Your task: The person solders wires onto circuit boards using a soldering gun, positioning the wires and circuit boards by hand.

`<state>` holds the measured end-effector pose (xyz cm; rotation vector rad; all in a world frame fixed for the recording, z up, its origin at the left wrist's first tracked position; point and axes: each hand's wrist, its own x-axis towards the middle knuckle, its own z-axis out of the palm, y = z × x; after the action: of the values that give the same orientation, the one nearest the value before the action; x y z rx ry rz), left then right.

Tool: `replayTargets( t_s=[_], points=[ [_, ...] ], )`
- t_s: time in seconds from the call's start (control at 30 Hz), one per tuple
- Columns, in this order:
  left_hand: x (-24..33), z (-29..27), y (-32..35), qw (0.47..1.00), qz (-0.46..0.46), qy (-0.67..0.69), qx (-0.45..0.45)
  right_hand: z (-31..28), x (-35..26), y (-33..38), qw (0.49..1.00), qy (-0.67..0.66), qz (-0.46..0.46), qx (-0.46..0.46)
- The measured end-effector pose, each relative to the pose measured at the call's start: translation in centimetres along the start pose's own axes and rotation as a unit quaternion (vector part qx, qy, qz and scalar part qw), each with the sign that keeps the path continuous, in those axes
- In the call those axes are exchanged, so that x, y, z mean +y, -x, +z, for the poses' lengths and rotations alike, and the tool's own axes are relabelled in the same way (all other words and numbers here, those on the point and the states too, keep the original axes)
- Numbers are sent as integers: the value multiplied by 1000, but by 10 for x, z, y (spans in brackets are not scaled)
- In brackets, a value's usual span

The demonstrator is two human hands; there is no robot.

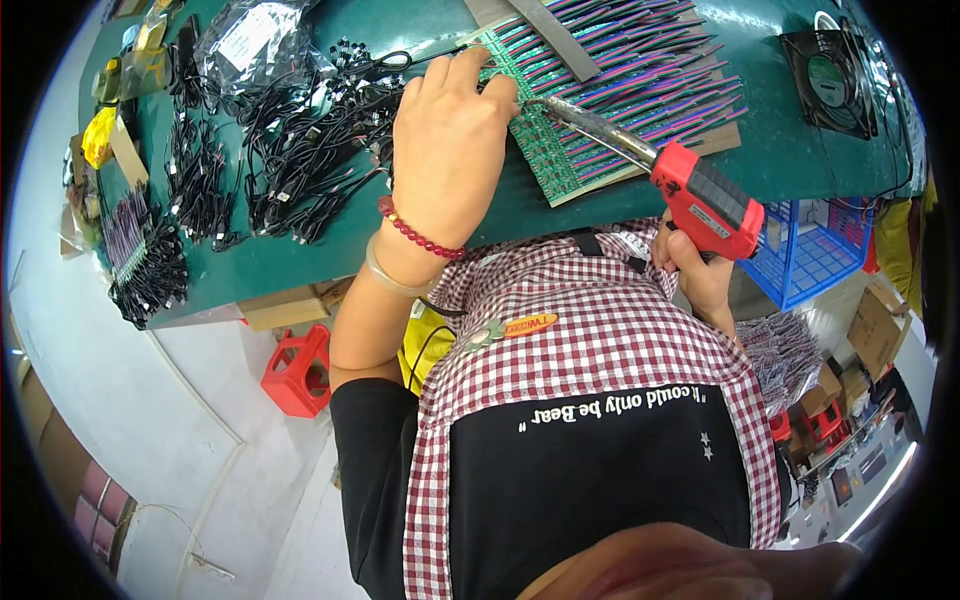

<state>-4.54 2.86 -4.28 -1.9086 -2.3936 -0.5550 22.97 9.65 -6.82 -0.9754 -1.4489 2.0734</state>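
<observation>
My right hand (695, 270) is wrapped round the handle of a red and black soldering gun (708, 205). Its metal tip points left and reaches the green circuit board panel (545, 150), close to my left fingertips. Over the left edge of that panel, my left hand (452, 115) is closed in a pinch, and its fingers hide what they hold. Rows of pink, blue and dark wires (640, 75) run rightward from the panel. A grey bar (560, 42) lies across them. Black cables (310, 140) with small connectors lie bunched left of my left hand.
More cable bundles (145, 255) lie at the table's left end, by a clear plastic bag (255, 45). A black fan (828, 85) stands at the right of the green table (460, 228). Below are a blue crate (810, 255) and a red stool (298, 370).
</observation>
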Motion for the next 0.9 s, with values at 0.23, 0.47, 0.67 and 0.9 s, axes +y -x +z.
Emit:
replayTargets(
  t_s=[0.23, 0.47, 0.67, 0.9],
  points=[
    [-1, -1, -1, 1000, -4, 10, -6, -4, 2, 4, 1000, 22, 10, 20],
    [-1, -2, -1, 999, -16, 21, -21, -5, 0, 5, 998, 44, 21, 27],
    [1, -2, -3, 1000, -16, 20, -16, -14, 14, 8, 993, 106, -3, 53],
    [0, -1, -1, 1000, -18, 18, -14, -13, 11, 8, 993, 111, -23, 36]
  ],
)
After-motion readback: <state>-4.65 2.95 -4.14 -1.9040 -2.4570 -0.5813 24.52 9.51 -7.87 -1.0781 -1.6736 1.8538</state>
